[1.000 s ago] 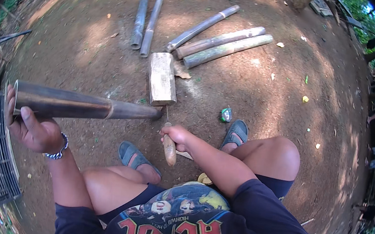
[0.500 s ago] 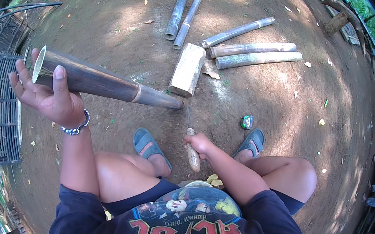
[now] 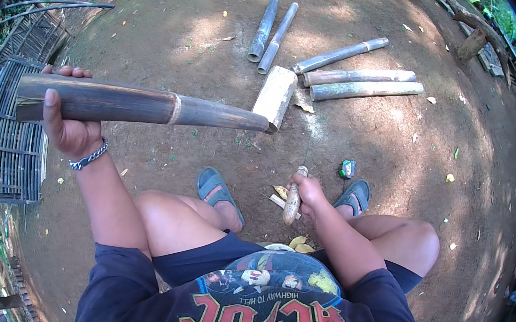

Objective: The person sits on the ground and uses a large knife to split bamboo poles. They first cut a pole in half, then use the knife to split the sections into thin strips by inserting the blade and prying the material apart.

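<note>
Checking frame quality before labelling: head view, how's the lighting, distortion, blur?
Head view: dappled tree shade over the dirt ground, bright patches but no blown-out glare; strong fisheye bend with a black rim at the corners; left hand on the dark bamboo pole and right hand on the wooden-handled tool both look sharp, no motion blur; the tool's thin blade is barely visible.

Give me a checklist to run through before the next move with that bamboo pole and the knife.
1. Left hand grips the dark bamboo pole near its thick end: ok.
2. Pole's thin end rests at the wooden block: cannot tell, it may only overlap it in the view.
3. Right hand closed on the knife handle: ok.
4. Blade edge and direction: cannot tell, too thin to see.
5. Feet in the blue sandals sit close beside the knife hand: not ok.
6. Cut bamboo pieces lie apart beyond the block: ok.
</note>
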`<action>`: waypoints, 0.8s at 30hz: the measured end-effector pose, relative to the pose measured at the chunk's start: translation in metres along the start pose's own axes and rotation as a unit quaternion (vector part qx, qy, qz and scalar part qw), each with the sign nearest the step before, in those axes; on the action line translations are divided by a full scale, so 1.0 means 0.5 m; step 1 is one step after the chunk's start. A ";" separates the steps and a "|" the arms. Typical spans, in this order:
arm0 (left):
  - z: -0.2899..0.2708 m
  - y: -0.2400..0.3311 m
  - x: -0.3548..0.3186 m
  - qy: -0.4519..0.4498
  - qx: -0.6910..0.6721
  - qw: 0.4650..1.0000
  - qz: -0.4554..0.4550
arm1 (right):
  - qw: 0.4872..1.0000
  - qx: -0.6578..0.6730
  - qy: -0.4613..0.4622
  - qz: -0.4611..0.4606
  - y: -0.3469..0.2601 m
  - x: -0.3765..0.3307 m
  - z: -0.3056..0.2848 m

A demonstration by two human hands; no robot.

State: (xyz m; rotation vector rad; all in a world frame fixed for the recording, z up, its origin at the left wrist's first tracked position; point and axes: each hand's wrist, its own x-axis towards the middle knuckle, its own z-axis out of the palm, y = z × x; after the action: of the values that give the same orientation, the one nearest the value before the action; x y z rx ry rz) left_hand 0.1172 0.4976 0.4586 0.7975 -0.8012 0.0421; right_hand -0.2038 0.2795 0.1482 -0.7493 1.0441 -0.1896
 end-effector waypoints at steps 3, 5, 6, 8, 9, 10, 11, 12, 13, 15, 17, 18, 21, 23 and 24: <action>0.025 0.020 -0.001 0.036 -0.009 0.998 0.047 | 0.997 -0.022 -0.025 -0.076 -0.025 -0.034 0.019; 0.061 -0.010 -0.020 0.070 0.018 0.994 0.081 | 0.990 -0.047 -0.051 -0.126 -0.040 -0.042 0.030; 0.074 -0.043 -0.030 0.080 0.004 0.993 0.086 | 0.986 -0.051 -0.057 -0.148 -0.043 -0.037 0.023; 0.095 -0.081 -0.060 0.108 0.035 0.990 0.083 | 0.978 -0.092 -0.063 -0.176 -0.040 -0.020 0.020; 0.097 -0.093 -0.070 0.122 0.052 0.988 0.080 | 0.973 -0.128 -0.058 -0.183 -0.035 -0.005 0.016; 0.092 -0.108 -0.080 0.123 0.043 0.989 0.074 | 0.967 -0.161 -0.047 -0.192 -0.039 -0.002 0.013; 0.087 -0.116 -0.094 0.124 0.034 0.989 0.068 | 0.958 -0.208 -0.016 -0.196 -0.035 -0.003 0.012; 0.078 -0.114 -0.103 0.128 0.033 0.989 0.063 | 0.947 -0.255 0.010 -0.195 -0.031 -0.016 0.030; 0.078 -0.113 -0.112 0.116 0.026 0.991 0.059 | 0.932 -0.303 0.039 -0.194 -0.039 -0.045 0.048; 0.085 -0.107 -0.128 0.093 0.015 0.994 0.055 | 0.898 -0.364 0.041 -0.243 -0.063 -0.090 0.076; 0.093 -0.107 -0.141 0.077 0.013 0.996 0.051 | 0.865 -0.415 0.040 -0.280 -0.080 -0.109 0.100; 0.087 -0.104 -0.150 0.074 0.010 0.996 0.053 | 0.855 -0.427 0.018 -0.295 -0.090 -0.126 0.125; 0.087 -0.111 -0.180 0.064 0.028 0.996 0.059 | 0.824 -0.449 -0.042 -0.342 -0.129 -0.187 0.186; 0.102 -0.102 -0.190 0.045 0.034 0.996 0.062 | 0.801 -0.444 -0.081 -0.393 -0.156 -0.220 0.208; 0.111 -0.101 -0.195 0.027 0.041 0.997 0.066 | 0.793 -0.432 -0.088 -0.420 -0.150 -0.205 0.204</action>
State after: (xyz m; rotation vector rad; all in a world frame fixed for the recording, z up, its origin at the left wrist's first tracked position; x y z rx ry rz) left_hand 0.0291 0.4502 0.3869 0.8159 -0.8040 0.2140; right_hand -0.1562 0.3208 0.2983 -2.0258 0.5042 -0.3979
